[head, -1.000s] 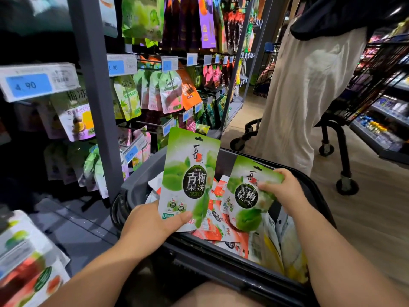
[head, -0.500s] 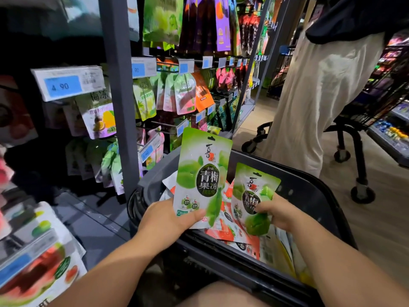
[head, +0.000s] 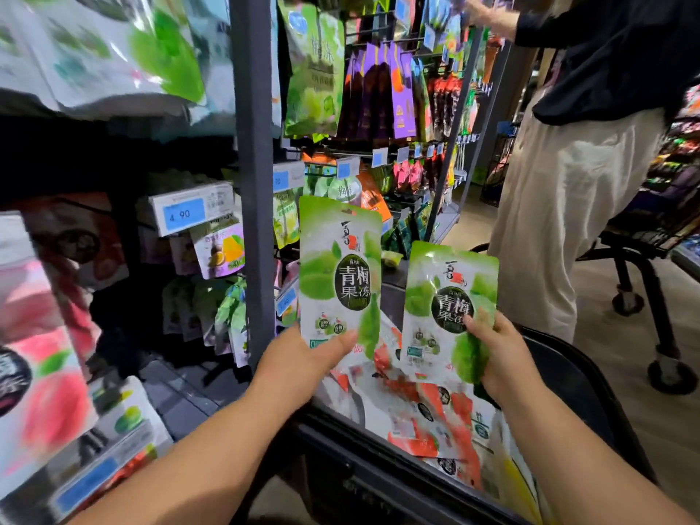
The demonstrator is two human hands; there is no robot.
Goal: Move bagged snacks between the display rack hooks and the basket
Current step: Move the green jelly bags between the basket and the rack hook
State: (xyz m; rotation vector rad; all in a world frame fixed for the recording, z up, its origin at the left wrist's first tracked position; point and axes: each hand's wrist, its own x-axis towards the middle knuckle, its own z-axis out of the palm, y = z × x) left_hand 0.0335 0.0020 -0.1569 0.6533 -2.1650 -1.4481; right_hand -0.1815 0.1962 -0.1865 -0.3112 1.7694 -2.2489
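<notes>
Left hand (head: 299, 361) pinches the left bag (head: 337, 267), right hand (head: 503, 358) pinches the right bag (head: 447, 293)

Bare forearms (head: 212, 449) lead to the bare left hand (head: 303, 358) and right hand (head: 500, 358).

Worn on the head, facing forward and down along both forearms, wide-angled, with the nearest shelf goods (head: 45, 354) smeared at the left edge. Set close: left hand (head: 301, 361) with a first green bag (head: 339, 267) and right hand (head: 500, 359) with a second green bag (head: 449, 308) at arm's reach mid-frame, basket (head: 591, 380) rim low beneath, display rack (head: 253, 183) filling the left half and receding up the aisle toward a standing person (head: 568, 206). Single view only.
</notes>
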